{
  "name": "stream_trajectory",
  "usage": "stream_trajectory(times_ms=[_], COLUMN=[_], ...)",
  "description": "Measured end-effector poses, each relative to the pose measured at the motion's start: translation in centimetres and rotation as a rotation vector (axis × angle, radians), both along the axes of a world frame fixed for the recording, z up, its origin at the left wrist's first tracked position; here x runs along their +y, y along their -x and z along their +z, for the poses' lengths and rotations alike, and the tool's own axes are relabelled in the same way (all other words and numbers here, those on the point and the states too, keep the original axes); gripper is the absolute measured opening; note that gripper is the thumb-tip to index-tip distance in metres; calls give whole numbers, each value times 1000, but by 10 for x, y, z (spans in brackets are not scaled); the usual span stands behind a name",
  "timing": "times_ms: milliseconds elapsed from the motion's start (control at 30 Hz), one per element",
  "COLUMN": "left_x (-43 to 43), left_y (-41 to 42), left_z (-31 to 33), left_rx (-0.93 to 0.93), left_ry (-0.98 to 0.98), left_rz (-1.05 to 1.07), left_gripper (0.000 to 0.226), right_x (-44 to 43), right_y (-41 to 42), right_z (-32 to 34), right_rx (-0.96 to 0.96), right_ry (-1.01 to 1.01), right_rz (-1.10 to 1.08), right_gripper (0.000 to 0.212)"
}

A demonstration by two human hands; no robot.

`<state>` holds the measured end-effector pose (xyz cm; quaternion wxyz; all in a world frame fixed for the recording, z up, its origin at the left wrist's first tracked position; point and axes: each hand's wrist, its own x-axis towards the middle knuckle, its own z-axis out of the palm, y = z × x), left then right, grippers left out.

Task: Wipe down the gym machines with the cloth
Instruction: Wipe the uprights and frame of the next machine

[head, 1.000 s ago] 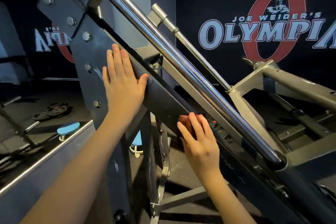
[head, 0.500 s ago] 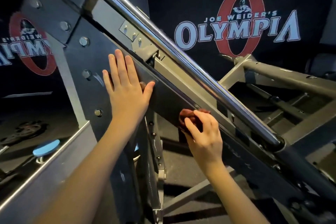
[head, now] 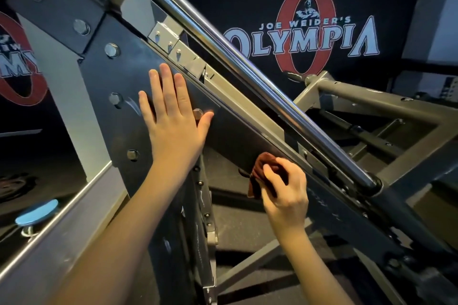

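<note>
A dark metal side plate [head: 119, 77] of a gym machine slopes down to the right, with a chrome guide rod [head: 247, 62] running above it. My left hand [head: 173, 121] lies flat on the plate, fingers straight. A dark red cloth [head: 260, 173] is bunched in my right hand [head: 285, 188], which grips it against the lower edge of the sloping dark beam [head: 238, 136]. Part of the cloth hangs below my fingers.
A grey steel frame [head: 371, 96] of the machine stands at right. A slanted steel rail [head: 62, 225] crosses the lower left, with a blue round knob [head: 37, 213] beside it. Dark walls with an Olympia logo [head: 304, 37] are behind. Dark floor [head: 247, 205] lies below.
My right hand has curled round the cloth and slid slightly down and right along the beam. My left hand stays flat on the plate. The view has turned left.
</note>
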<state>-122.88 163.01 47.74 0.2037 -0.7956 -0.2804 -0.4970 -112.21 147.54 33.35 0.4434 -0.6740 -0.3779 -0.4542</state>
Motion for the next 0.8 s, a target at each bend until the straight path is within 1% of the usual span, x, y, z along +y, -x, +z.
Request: stream_trajectory(times_ms=[33,100,133,233,333,400,500,567,633,667,733,767,800], left_x=[1,2,2,3,4,3,-5,-15,-27,-31,-36,-36,-35], left_y=[0,-1,-2,-3,-3,-4,-4,-7,-13,-18,-26,-30,-32], left_z=[0,-1,-1,-2,-3,-2,-7,-24,-51,-63,-79,-84,-86], left_rx=[7,14,13,12,14,1,-56,-26,82,129,167,169,166], left_ry=[-12,-29,-34,-43,-50,-42,2,-91,-224,-238,-208,-195,-194], left_rz=[3,21,29,44,43,25,-46,-148,-244,-274,-269,-250,-234], left_gripper=[85,84,83,84,84,83,80,71,62,60,60,62,63], right_x=[1,14,23,41,30,10,-17,-15,-1,5,3,-4,-14], right_y=[2,11,17,24,18,5,-7,-1,8,11,4,-3,-11], right_z=[-3,7,18,51,55,34,-2,-5,10,18,24,20,13], right_rx=[34,69,55,-86,-148,-113,39,113,85,33,-67,-75,-44], right_ry=[-40,-109,-112,-55,15,46,51,10,-29,-24,37,70,87], right_rz=[-3,-2,11,36,-18,-72,-120,-129,-93,-70,-33,-17,-14], right_gripper=[46,29,25,26,23,25,40,38,29,25,22,23,27])
